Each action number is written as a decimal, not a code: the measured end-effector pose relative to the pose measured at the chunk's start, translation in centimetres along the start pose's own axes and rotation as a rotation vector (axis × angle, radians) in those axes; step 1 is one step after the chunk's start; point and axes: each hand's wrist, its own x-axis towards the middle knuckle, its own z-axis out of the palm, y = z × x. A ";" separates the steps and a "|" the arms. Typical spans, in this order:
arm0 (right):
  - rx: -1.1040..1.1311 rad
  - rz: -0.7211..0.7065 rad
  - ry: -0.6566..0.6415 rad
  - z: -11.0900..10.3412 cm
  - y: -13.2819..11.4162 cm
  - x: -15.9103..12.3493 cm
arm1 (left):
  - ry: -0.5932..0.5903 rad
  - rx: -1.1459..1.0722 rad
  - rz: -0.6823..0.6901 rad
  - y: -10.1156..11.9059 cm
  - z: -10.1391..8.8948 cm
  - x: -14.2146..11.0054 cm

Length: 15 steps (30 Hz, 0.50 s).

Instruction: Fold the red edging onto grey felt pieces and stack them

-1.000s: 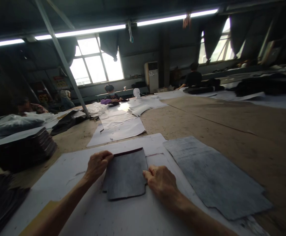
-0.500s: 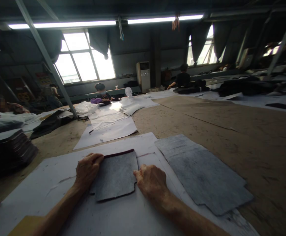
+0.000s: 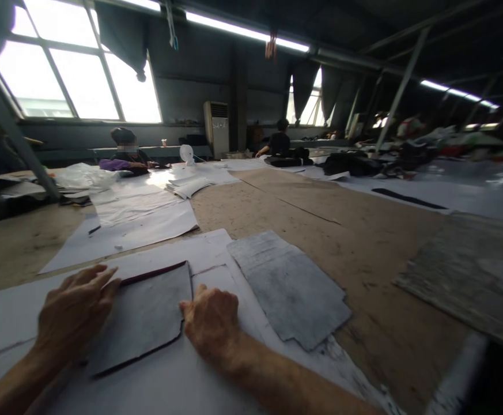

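A grey fabric piece (image 3: 147,317), dark along its edges, lies on white paper in front of me. My left hand (image 3: 76,311) rests over its left side with the fingers stretched out, covering that edge and the upper left corner. Curled closed, my right hand (image 3: 212,320) has its thumb and fingertip at the right edge of the same piece; its other fingers are tucked under and partly hidden. A larger grey fabric piece (image 3: 290,288) with notched corners lies to the right, touched by neither hand.
White paper (image 3: 220,374) covers the brown tabletop (image 3: 268,213) under my hands. A grey sheet (image 3: 471,271) lies at the right edge. Farther back are stacked white sheets (image 3: 186,187), a small white fan (image 3: 186,154), dark cloth, a slanted post (image 3: 18,132) and two seated people.
The view has turned right, so things appear shifted left. My left hand's fingers have stretched out from a curled hold on the upper left corner. My right hand remains at the right edge.
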 end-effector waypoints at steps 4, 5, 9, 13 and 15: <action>0.009 -0.018 0.035 0.3 0.2 -0.2 | -0.095 0.070 0.235 1.9 1.4 -0.7; 0.009 -0.027 0.038 0.3 0.2 -0.2 | -0.173 0.054 0.280 2.2 1.9 -0.8; -0.016 -0.097 0.014 -0.6 0.4 -0.6 | -0.402 0.030 0.288 2.8 3.2 -1.1; -0.119 -0.162 -0.008 -3.0 0.9 -1.3 | -0.418 0.040 0.296 3.0 3.0 -0.9; -0.196 -0.143 -0.013 -4.7 1.6 -2.0 | -0.425 0.046 0.301 3.1 2.7 -0.9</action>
